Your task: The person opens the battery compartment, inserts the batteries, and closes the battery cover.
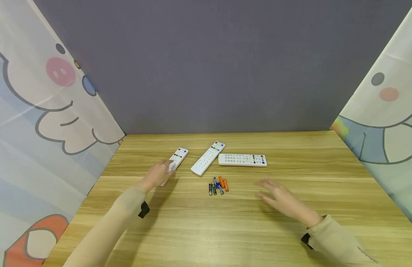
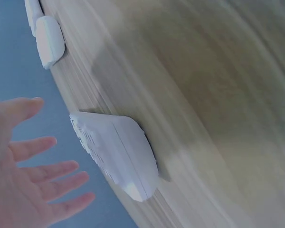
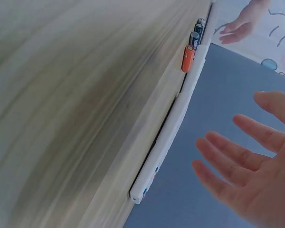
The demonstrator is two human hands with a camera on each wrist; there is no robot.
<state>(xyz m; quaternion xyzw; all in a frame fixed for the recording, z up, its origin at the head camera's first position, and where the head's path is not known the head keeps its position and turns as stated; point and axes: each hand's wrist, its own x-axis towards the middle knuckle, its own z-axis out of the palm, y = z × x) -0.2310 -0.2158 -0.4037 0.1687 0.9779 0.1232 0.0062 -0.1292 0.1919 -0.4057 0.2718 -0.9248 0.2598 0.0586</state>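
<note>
My left hand [image 1: 158, 174] hovers over the leftmost white remote control [image 1: 178, 155], covering part of its lower half in the head view. In the left wrist view that remote [image 2: 118, 147] lies on the table just beyond the spread, relaxed fingers [image 2: 61, 187], with a gap between. My right hand [image 1: 282, 199] is held above the table to the right of the batteries, fingers spread and holding nothing. A second remote [image 1: 208, 158] lies slanted in the middle, and a third remote [image 1: 242, 160] lies crosswise to its right. Several small batteries [image 1: 218, 186] lie grouped below them, some orange, others dark, green or blue.
The wooden table [image 1: 199, 230] ends at a dark grey panel [image 1: 206, 66] at the back. Curtains with cartoon prints hang on the left [image 1: 32, 122] and right [image 1: 386, 122]. Each sleeve has a black piece at the wrist.
</note>
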